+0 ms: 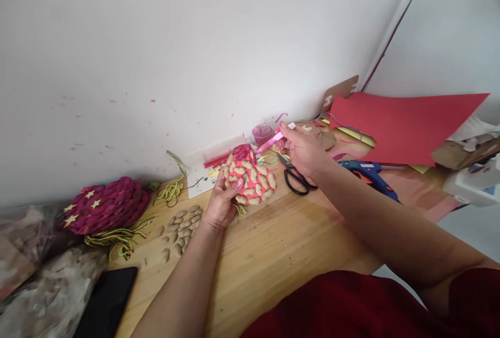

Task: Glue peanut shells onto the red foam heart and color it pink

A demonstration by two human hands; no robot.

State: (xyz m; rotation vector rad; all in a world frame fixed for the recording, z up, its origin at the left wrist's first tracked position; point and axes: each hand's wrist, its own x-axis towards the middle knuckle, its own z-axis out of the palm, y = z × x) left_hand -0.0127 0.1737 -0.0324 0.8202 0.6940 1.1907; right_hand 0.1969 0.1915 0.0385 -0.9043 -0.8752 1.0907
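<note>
My left hand (223, 200) is closed on the lower left edge of a red craft piece (255, 177) covered with whole peanuts, the thumb over its front. Magenta colour covers the peanuts at its top, while the others are bare tan. In my right hand (299, 145) is a pink-and-white paintbrush (270, 142), pinched between the fingers, its tip close to the magenta top. I cannot tell whether the tip touches. Behind the piece stands a clear cup of pink paint (262, 134). Black-handled scissors (296, 180) lie below my right hand.
Loose peanuts (182, 231) lie left on the wooden table (265, 254). Beyond them are a magenta craft (113, 205) with yellow stars, plastic bags (58, 291) and a black phone-like slab (107, 301). Right are a blue glue gun (369, 176) and red sheet (406, 127).
</note>
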